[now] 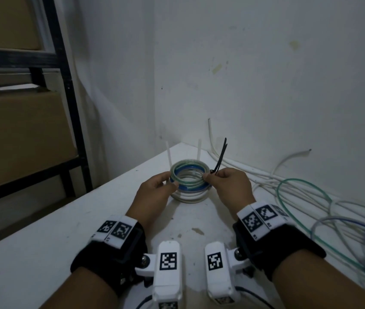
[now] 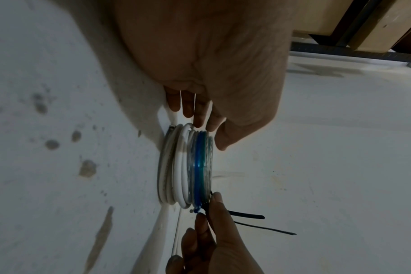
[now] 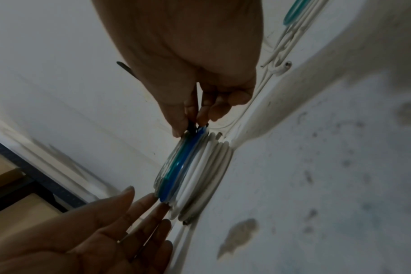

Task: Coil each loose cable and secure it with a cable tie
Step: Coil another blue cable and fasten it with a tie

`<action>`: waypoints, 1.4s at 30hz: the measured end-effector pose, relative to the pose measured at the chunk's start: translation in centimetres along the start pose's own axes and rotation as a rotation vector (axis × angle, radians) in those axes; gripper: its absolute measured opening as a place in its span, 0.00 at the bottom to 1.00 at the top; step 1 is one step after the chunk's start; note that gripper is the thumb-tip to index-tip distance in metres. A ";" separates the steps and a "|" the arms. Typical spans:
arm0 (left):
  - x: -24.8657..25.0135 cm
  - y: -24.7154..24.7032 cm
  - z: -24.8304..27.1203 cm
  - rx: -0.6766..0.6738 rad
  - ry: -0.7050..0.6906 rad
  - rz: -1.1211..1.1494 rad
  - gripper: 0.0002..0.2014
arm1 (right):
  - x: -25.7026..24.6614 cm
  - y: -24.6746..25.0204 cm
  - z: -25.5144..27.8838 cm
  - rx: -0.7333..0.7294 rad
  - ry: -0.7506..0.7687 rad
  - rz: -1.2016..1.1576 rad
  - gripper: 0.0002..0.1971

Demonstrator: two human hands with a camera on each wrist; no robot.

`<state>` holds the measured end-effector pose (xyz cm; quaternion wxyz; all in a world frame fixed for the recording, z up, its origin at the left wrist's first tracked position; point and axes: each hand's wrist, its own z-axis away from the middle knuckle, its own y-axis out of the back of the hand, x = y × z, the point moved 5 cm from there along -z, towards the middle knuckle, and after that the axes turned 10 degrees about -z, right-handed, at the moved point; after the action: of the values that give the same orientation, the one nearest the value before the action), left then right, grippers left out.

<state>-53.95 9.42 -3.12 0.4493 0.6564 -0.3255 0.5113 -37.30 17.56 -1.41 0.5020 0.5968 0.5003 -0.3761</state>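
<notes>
On the white, stained tabletop (image 1: pixel 43 230), close to the corner of the two walls, stood a stack of coiled cables (image 1: pixel 189 182): white and grey rings at the bottom, with blue, green and clear turns on top. The left hand (image 1: pixel 154 190) steadied the coil's left side, its thumb on the top turns and its fingers (image 2: pixel 201 118) lying nearly straight against the outer wall, more a brace than a clasp. The right hand (image 1: pixel 228 186) pinched a thin black plastic cable tie (image 1: pixel 220 157) between thumb and forefinger, right at the coil's right rim, with two black tails sticking up and away from the pinch. Whether the tie had already been threaded through its head could not be told, since the fingertips hid that spot. Two white tie tails (image 1: pixel 169 156) rose from the far side of the stack, so lower coils looked already bound. To the right, well apart from the stack, a tangle of loose white, green and blue cables (image 1: pixel 333 210) sprawled along the wall, not yet coiled. The main risk seemed to be the springy top turns fanning out if the left hand's light brace eased off before the tie cinched. The tie might also catch only some turns, or bind this coil to the one beneath.
</notes>
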 end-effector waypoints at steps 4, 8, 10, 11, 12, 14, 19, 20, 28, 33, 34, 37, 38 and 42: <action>-0.3 0.1 -0.1 0.034 0.034 0.005 0.14 | 0.0 0.1 0.2 -0.032 -0.010 0.025 0.16; -0.8 0.4 -0.3 0.093 0.093 0.090 0.22 | 0.2 1.1 1.8 -0.068 -0.063 0.085 0.18; -0.5 0.6 0.0 0.135 0.099 0.149 0.21 | -0.1 2.0 3.3 -0.121 -0.078 0.170 0.21; -0.2 0.8 0.2 0.167 0.092 0.179 0.19 | -0.3 2.6 4.2 -0.155 -0.079 0.219 0.21; 0.4 1.1 0.6 0.199 0.070 0.194 0.15 | -0.4 3.2 5.1 -0.183 -0.076 0.259 0.19; 1.6 2.0 1.4 0.262 0.001 0.184 0.09 | -0.6 4.8 7.1 -0.225 -0.067 0.321 0.16; 5.9 0.3 5.6 0.191 -0.165 0.114 0.10 | -1.6 11.9 12.7 -0.274 -0.041 0.366 0.11; 6.8 -0.9 6.9 0.141 -0.190 0.092 0.10 | -1.8 13.7 13.7 -0.274 -0.053 0.357 0.11; 9.1 -15.1 17.3 -0.194 -0.004 0.227 0.07 | -1.7 28.5 21.3 -0.217 -0.246 0.380 0.17; 10.6 -24.6 23.4 -0.398 0.110 0.306 0.08 | -1.0 37.3 24.9 -0.094 -0.282 0.438 0.16; 11.0 -26.2 24.4 -0.433 0.126 0.315 0.09 | -0.9 38.8 25.5 -0.072 -0.287 0.450 0.17; 11.9 -30.3 26.9 -0.525 0.173 0.349 0.09 | 0.1 42.8 26.6 -0.011 -0.290 0.509 0.19; 11.9 -31.4 27.5 -0.545 0.193 0.371 0.08 | 0.5 43.8 26.9 0.000 -0.273 0.535 0.22; 11.0 -34.4 28.6 -0.582 0.294 0.470 0.07 | 1.7 47.5 27.4 0.067 -0.268 0.614 0.26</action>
<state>-9.69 -3.36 -3.43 0.5288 0.3295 -0.5302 0.5750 10.80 -8.55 1.67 0.6334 0.6810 0.2139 -0.2987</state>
